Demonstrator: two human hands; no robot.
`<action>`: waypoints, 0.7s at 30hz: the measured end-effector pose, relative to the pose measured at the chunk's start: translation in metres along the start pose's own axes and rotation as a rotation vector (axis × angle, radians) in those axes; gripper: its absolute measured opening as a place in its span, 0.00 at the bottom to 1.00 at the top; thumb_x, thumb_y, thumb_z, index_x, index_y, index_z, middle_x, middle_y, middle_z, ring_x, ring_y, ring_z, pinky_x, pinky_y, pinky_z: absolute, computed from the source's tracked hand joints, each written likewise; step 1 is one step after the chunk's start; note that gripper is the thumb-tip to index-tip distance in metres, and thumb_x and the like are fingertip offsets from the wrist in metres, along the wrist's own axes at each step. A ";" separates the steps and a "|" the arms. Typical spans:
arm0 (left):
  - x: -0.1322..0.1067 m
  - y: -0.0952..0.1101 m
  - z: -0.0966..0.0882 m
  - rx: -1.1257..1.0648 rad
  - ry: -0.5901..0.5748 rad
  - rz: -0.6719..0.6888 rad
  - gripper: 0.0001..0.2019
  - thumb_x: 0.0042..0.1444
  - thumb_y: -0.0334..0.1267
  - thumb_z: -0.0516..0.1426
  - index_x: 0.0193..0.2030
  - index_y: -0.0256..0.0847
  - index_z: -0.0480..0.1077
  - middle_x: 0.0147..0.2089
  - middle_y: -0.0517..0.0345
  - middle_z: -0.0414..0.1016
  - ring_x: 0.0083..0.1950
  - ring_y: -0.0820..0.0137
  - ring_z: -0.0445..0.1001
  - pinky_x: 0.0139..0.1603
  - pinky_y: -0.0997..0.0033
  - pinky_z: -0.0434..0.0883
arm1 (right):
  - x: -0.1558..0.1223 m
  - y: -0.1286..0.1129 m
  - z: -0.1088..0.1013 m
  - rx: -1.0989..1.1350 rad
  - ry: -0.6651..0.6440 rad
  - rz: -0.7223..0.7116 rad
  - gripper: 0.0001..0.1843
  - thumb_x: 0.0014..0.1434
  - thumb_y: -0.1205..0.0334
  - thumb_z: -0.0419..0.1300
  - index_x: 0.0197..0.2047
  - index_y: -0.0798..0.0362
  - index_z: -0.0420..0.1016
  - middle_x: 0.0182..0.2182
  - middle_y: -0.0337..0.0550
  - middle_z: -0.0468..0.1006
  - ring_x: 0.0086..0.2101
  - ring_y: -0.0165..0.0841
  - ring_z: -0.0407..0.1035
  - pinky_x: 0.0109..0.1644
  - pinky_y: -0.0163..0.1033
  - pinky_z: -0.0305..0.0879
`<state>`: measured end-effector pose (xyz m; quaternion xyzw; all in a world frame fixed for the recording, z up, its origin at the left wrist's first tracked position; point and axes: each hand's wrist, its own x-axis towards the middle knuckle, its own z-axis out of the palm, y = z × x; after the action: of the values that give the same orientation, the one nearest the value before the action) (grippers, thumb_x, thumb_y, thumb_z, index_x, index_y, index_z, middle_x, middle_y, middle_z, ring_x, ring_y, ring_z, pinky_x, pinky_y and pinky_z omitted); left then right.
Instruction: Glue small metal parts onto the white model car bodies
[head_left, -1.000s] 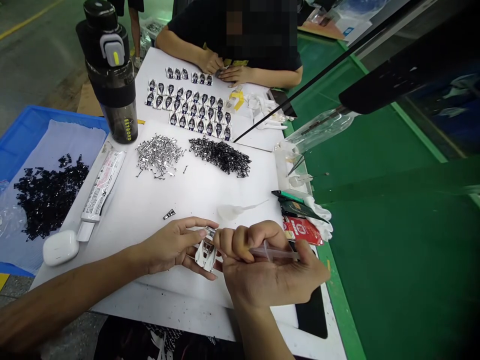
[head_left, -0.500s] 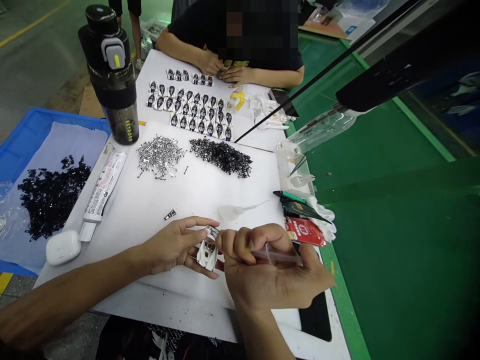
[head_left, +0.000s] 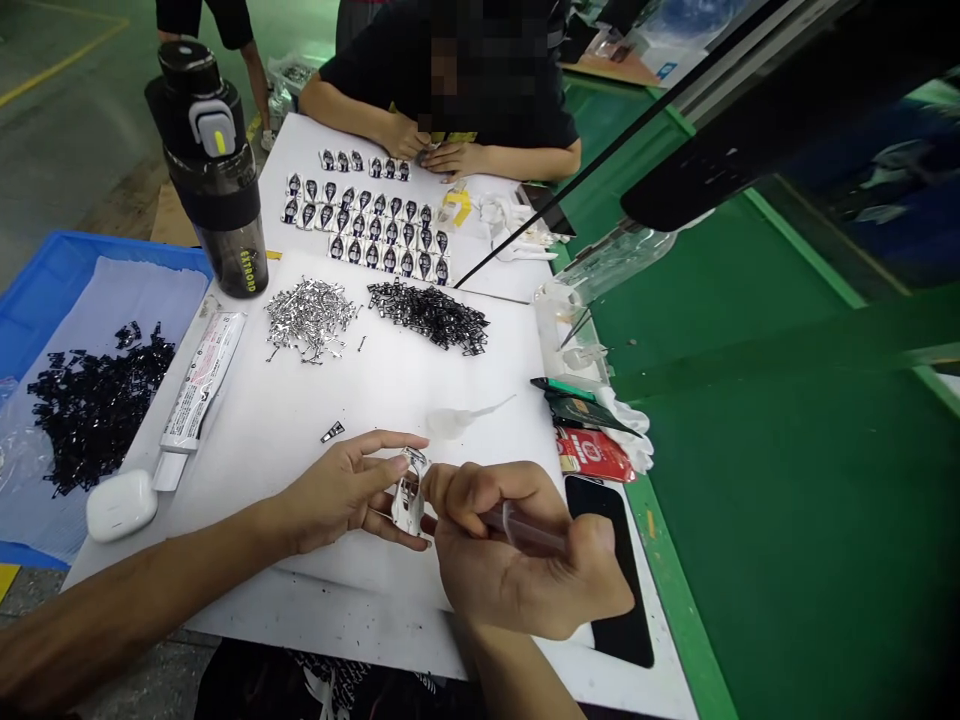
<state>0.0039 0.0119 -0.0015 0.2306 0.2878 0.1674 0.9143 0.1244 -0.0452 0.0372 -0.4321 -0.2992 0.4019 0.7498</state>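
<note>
My left hand [head_left: 341, 495] is closed on a small white toy car body [head_left: 409, 500], held tilted between thumb and fingers above the white table. Against its right side presses my right hand [head_left: 525, 560], its fingers wrapped round a clear plastic syringe [head_left: 525, 528]. The syringe's tip is hidden behind the fingers. Just beyond my hands, a translucent plastic piece with a thin stem [head_left: 454, 422] lies on the table. A single black frame-like part [head_left: 332, 432] rests beyond my left wrist.
Farther back lie a pile of silvery parts [head_left: 309, 318], a pile of black parts [head_left: 431, 318] and rows of finished-looking car pieces [head_left: 375, 225]. A bottle [head_left: 217, 190], a glue tube [head_left: 202, 385] and a white case [head_left: 121, 505] stand left. A phone [head_left: 611, 570] lies right. A co-worker sits opposite.
The view has shifted slightly, moving the scene a little to the left. My right thumb has bent inward over the syringe's end. The car body stays in my left hand.
</note>
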 end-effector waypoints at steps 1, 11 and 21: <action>0.000 0.000 0.000 -0.001 0.000 0.003 0.26 0.55 0.48 0.68 0.58 0.40 0.73 0.38 0.53 0.79 0.35 0.66 0.83 0.41 0.57 0.83 | -0.001 -0.004 0.000 -0.009 0.000 -0.001 0.29 0.63 0.39 0.51 0.22 0.51 0.72 0.13 0.32 0.51 0.16 0.27 0.50 0.20 0.35 0.54; -0.002 0.000 0.003 -0.029 -0.022 0.011 0.24 0.60 0.45 0.65 0.61 0.42 0.70 0.42 0.49 0.78 0.43 0.53 0.85 0.41 0.58 0.81 | 0.073 -0.009 -0.054 -0.231 0.502 -0.100 0.28 0.52 0.31 0.57 0.24 0.49 0.66 0.12 0.28 0.54 0.14 0.27 0.49 0.21 0.36 0.54; -0.001 -0.001 0.002 -0.034 -0.022 0.033 0.24 0.57 0.45 0.68 0.59 0.44 0.74 0.44 0.51 0.79 0.44 0.56 0.84 0.46 0.55 0.81 | 0.017 -0.034 -0.020 0.092 0.097 0.116 0.23 0.55 0.39 0.57 0.23 0.50 0.70 0.11 0.30 0.49 0.14 0.24 0.41 0.19 0.34 0.52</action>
<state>0.0047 0.0095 -0.0001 0.2215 0.2710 0.1847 0.9184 0.1605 -0.0490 0.0598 -0.4328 -0.2181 0.4368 0.7578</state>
